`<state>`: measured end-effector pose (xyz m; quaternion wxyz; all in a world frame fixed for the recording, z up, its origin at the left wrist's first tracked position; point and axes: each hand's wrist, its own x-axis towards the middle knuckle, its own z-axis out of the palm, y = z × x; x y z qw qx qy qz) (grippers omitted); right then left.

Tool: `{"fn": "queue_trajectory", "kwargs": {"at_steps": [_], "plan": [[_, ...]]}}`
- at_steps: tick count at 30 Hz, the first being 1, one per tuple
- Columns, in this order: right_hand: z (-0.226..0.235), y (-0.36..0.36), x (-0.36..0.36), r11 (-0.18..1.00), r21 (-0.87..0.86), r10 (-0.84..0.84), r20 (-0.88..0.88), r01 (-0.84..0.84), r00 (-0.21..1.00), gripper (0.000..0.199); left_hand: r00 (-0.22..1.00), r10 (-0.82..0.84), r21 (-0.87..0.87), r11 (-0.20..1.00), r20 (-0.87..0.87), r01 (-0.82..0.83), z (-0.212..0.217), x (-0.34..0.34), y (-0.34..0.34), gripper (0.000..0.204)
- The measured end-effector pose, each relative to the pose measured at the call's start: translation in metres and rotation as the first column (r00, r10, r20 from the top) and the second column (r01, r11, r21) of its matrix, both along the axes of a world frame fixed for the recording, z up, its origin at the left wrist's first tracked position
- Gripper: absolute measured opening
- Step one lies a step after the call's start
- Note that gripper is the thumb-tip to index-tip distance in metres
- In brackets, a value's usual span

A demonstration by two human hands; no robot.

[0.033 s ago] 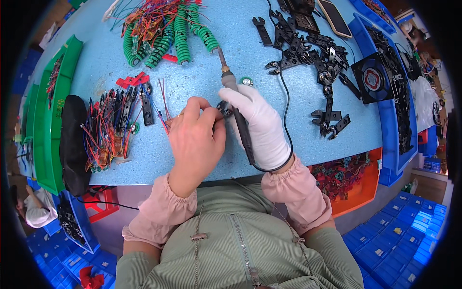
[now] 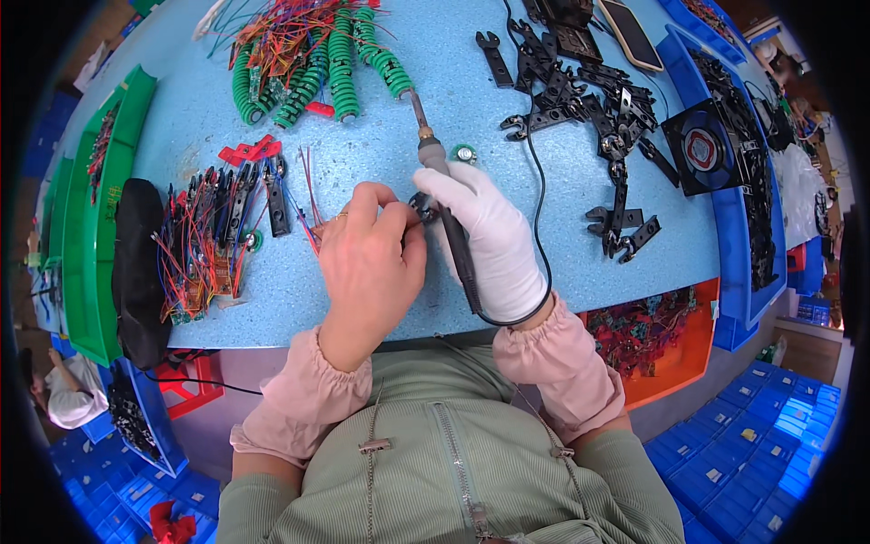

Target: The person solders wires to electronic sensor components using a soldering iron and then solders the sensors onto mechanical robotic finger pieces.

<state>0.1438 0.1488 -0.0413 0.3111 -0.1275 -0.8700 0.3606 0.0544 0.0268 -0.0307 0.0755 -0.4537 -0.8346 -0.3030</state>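
My right hand (image 2: pixel 497 238), in a white glove, is wrapped round a soldering iron (image 2: pixel 460 249). The iron's metal tip points away from me, toward the end of a green coil (image 2: pixel 384 71). My bare left hand (image 2: pixel 370 263) is closed in a pinch beside it, with a small black plastic part (image 2: pixel 422 205) at its fingertips, against the gloved fingers. Most of that part is hidden. Thin red and blue wires (image 2: pixel 308 218) stick out past the left hand's far side. A small round green-rimmed piece (image 2: pixel 464 153) lies just beyond the glove.
Wired black parts (image 2: pixel 237 204) lie at left, by a black pouch (image 2: pixel 140 272) and a green tray (image 2: pixel 86 308). Red wires (image 2: pixel 281 41) top several green coils. Black plastic parts (image 2: pixel 553 100), a small fan (image 2: pixel 702 148), a phone (image 2: pixel 630 34) and a blue bin (image 2: pixel 725 236) stand right.
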Motion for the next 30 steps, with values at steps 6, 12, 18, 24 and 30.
{"fn": "queue_trajectory", "kwargs": {"at_steps": [6,12,18,24,30], "plan": [[0.001,-0.003,0.033,0.984,-0.179,-0.012,-0.132,-0.012,0.991,0.046,0.998,-0.015,-0.029,1.0,-0.056,0.013,-0.004,-0.001,0.001,0.008],[0.002,-0.014,0.089,0.807,-0.586,-0.078,-0.221,-0.069,0.972,0.028,0.997,-0.031,0.005,1.0,-0.068,0.031,-0.005,-0.003,0.003,0.008],[0.002,-0.03,0.098,0.707,-0.706,-0.195,-0.127,0.05,0.973,0.02,0.997,-0.028,0.003,1.0,-0.077,0.029,-0.004,-0.003,0.002,0.007],[-0.003,-0.023,0.098,0.8,-0.598,-0.106,-0.071,0.043,0.992,0.022,0.996,-0.029,0.029,0.999,-0.086,0.031,-0.005,-0.002,0.002,0.007],[-0.003,-0.025,0.097,0.827,-0.56,-0.114,-0.064,0.059,0.991,0.024,0.996,-0.029,0.017,0.999,-0.089,0.031,-0.005,-0.003,0.0,0.007]]}}
